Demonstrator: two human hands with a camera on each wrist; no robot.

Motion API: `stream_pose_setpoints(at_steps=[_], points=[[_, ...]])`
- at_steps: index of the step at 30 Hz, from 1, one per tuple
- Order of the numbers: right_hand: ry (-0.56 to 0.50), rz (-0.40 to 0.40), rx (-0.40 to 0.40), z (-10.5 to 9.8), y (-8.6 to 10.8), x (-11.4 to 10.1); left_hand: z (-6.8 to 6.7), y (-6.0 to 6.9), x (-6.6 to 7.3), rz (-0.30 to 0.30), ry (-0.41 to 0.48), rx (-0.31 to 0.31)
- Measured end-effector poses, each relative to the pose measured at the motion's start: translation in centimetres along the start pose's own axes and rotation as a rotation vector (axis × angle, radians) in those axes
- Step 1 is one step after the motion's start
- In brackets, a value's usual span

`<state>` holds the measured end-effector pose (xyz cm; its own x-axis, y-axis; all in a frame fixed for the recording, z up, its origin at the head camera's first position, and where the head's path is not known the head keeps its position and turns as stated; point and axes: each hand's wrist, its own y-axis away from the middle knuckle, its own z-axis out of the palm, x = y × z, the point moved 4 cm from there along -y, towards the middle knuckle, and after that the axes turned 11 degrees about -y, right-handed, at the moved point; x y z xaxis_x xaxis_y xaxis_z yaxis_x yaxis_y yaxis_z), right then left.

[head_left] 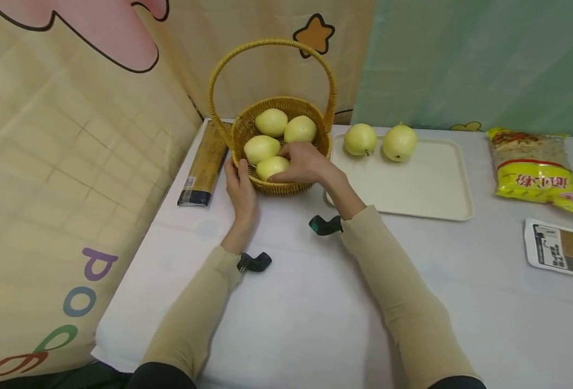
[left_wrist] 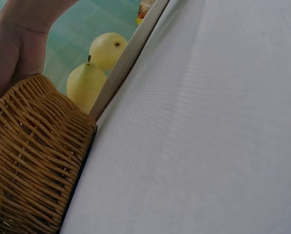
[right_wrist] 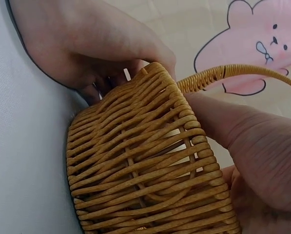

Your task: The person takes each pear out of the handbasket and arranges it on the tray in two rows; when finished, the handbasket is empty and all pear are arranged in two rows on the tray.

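Basket [head_left: 286, 189] at far left of desk [head_left: 291, 313] is holding four pears [head_left: 271, 122], right hand [head_left: 305, 161] gripping the nearest pear [head_left: 270, 168], left hand [head_left: 241, 194] grasping the basket, two pears [head_left: 399, 142] lying outside on right tray [head_left: 408, 186].

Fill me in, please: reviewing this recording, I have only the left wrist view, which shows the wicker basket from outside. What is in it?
Observer: The head view shows four pale pears inside the basket.
Operator: Is any of them being gripped?
Observer: Yes, the right hand has its thumb and fingers on the one lowest in the head view.
Operator: And what lies just left of the basket, seen from the head camera?
Observer: A long, flat brown package with a dark end.
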<state>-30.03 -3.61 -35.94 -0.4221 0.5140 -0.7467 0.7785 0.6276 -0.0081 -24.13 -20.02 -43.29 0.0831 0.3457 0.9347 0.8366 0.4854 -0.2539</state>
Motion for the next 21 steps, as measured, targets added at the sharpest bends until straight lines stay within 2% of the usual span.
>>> stream_pose_setpoints(at_steps=[4, 8, 15, 20, 21], points=[[-0.024, 0.035, 0.058, -0.2, 0.3, -0.1, -0.1, 0.0, 0.0, -0.006, -0.005, 0.007], [-0.053, 0.034, 0.11, -0.4, 0.7, -0.4, -0.1, -0.1, -0.1, -0.019, 0.006, 0.013], [-0.119, 0.03, 0.262, -0.7, 2.2, -0.6, 0.0, -0.1, 0.0, -0.023, 0.023, -0.009], [-0.214, 0.017, 0.378, -1.5, 3.1, -0.7, 0.0, -0.1, -0.1, -0.016, 0.002, -0.005], [-0.232, 0.008, 0.393, -1.9, 3.3, -0.7, -0.2, 0.1, 0.4, -0.019, -0.002, -0.01]])
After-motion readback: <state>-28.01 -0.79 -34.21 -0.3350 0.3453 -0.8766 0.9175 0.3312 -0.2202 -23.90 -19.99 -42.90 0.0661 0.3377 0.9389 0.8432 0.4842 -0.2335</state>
